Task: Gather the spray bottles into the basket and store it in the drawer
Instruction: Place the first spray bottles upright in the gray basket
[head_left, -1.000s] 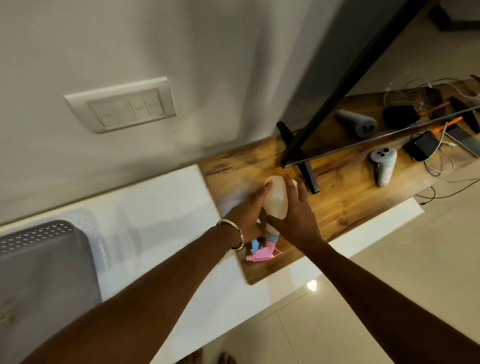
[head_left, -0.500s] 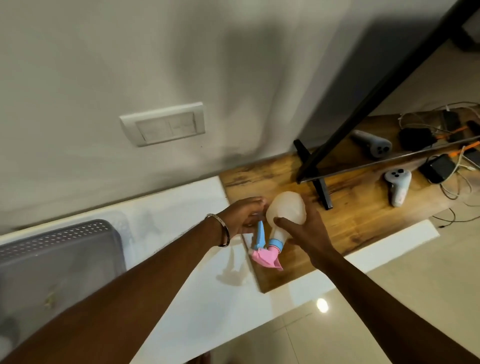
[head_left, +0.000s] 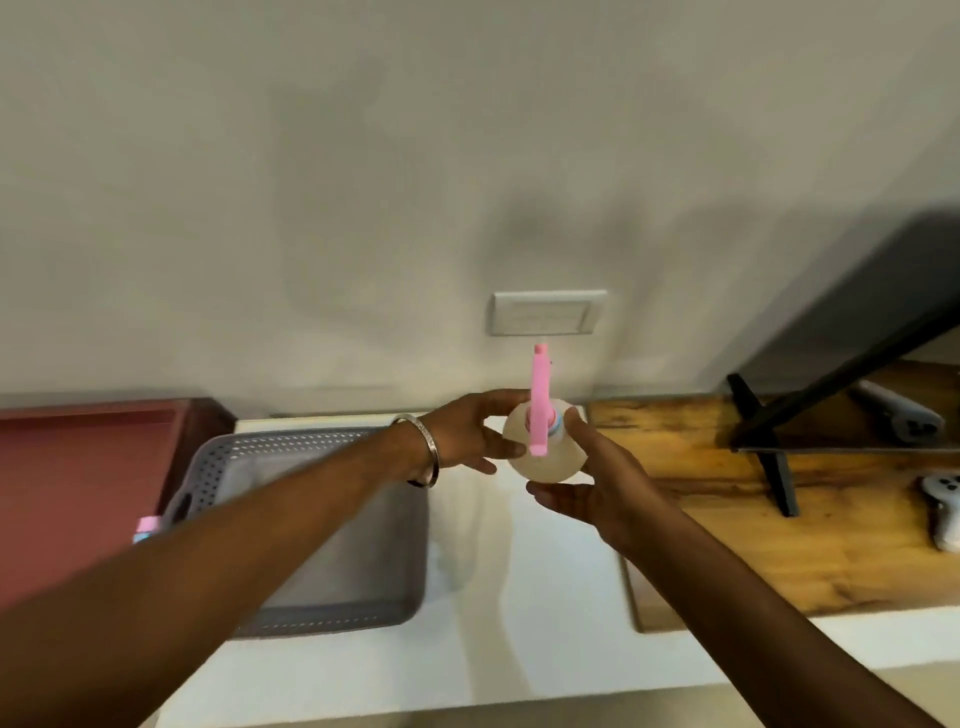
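Holding entry: spray bottle (head_left: 545, 460), translucent body, pink trigger head upward, in the air just right of the basket (head_left: 332, 618), not yet over it. Grip: the left hand (head_left: 462, 434) pinches the side facing the basket; the right hand (head_left: 597, 491) cups the far side, fingers curled round. Hazards, judged: round body slipping if one hand lets go; long trigger snagging the basket rim and tipping the bottle onto the counter (head_left: 519, 623) beside the basket.

A single head-worn view looks forward and down, close over both forearms, facing the wall (head_left: 311, 156). The fingers (head_left: 488, 401) sit near mid-frame; the tabletop (head_left: 519, 597) spreads beneath them, the wall rising beyond.
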